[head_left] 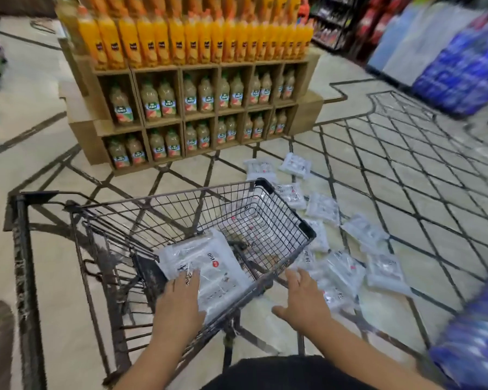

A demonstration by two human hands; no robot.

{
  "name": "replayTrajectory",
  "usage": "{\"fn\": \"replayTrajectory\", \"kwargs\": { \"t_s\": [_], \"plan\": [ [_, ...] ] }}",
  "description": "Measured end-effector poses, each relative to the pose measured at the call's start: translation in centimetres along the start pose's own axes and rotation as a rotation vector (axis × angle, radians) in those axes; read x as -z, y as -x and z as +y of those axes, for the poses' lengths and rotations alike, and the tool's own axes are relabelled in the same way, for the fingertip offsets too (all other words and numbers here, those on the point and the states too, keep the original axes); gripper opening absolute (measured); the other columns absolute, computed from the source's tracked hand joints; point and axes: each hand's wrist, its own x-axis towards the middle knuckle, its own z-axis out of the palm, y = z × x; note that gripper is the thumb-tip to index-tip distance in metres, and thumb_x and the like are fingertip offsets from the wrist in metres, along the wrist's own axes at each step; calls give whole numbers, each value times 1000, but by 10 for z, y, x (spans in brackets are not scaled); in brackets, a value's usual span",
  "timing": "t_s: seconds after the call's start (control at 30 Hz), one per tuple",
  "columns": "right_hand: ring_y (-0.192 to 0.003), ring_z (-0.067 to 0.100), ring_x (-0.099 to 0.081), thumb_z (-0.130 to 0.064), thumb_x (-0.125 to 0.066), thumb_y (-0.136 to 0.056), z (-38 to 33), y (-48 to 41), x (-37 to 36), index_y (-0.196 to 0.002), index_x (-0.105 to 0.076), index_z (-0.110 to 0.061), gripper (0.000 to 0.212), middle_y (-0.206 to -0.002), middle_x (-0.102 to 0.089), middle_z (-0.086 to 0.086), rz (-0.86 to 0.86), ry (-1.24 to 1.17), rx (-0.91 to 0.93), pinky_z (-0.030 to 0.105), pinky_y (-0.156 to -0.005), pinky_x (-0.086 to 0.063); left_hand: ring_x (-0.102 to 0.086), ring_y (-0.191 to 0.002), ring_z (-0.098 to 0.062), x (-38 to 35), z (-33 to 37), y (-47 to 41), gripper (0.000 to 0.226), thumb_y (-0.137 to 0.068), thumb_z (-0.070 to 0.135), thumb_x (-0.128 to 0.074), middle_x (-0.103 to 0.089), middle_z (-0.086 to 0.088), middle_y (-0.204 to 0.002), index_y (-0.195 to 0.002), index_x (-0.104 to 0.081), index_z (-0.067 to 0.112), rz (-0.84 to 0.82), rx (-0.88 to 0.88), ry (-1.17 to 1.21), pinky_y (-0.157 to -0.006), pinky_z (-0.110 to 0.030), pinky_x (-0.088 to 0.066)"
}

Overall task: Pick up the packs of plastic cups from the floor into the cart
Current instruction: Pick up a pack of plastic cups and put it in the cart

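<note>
Pack of plastic cups (209, 263) sits tilted in the cart (307, 230), at its near end, under the left hand (181, 298), whose fingers lie flat on it, seemingly without gripping. Right hand (303, 298) hovers spread and empty above the packs on the floor (343, 270) just beside the cart. Slick film could slip from a one-handed grab; leaning might roll the cart.

Blue packs (462, 66) at right blurred; cart (307, 229) wall screens some floor packs (321, 208); bottle labels (152, 108) unreadable.
</note>
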Motion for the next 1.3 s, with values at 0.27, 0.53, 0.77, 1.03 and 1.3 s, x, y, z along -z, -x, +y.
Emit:
{"fn": "replayTrajectory", "kwargs": {
  "t_s": [0.27, 0.53, 0.77, 1.03, 1.3],
  "plan": [
    [-145, 35, -22, -55, -67, -81, 45, 26, -3, -155, -8, -28, 98, -163, -7, 14, -15, 17, -73, 45, -112, -34, -38, -138, -34, -8, 39, -9, 101, -75, 53, -75, -36, -10, -155, -156, -22, 24, 28, -118, 42, -104, -45, -44],
    [-145, 32, -25, -59, -64, -82, 137, 51, -14, -156, -7, -25, 99, -162, -8, 10, -11, -54, -269, 41, -109, -40, -29, -141, -26, -28, 129, -30, 94, -83, 51, -66, -28, -4, -157, -157, -14, 25, -85, -315, 200, -115, -39, -33],
    [-142, 32, -27, -58, -62, -83, 209, 30, -26, -155, -4, -26, 98, -159, -11, 13, -65, -169, -355, 43, -108, -41, -21, -146, -24, -42, 212, -54, 94, -85, 51, -65, -17, 1, -161, -157, -9, 30, -195, -367, 97, -116, -41, -31],
    [-145, 37, -23, -57, -58, -88, 346, -87, -19, -157, 1, -23, 97, -161, -4, 18, -157, -132, -192, 44, -112, -36, -26, -144, -25, -94, 329, -114, 92, -84, 55, -66, -27, -2, -158, -156, -17, 25, -216, -141, 87, -117, -39, -28],
    [-140, 35, -29, -55, -57, -89, 534, -215, 9, -157, -2, -24, 93, -162, -8, 15, -284, 21, -52, 44, -107, -37, -24, -145, -26, -180, 514, -165, 80, -91, 43, -64, -25, -7, -159, -155, -23, 18, -397, 146, 293, -116, -36, -23]
  ]
}}
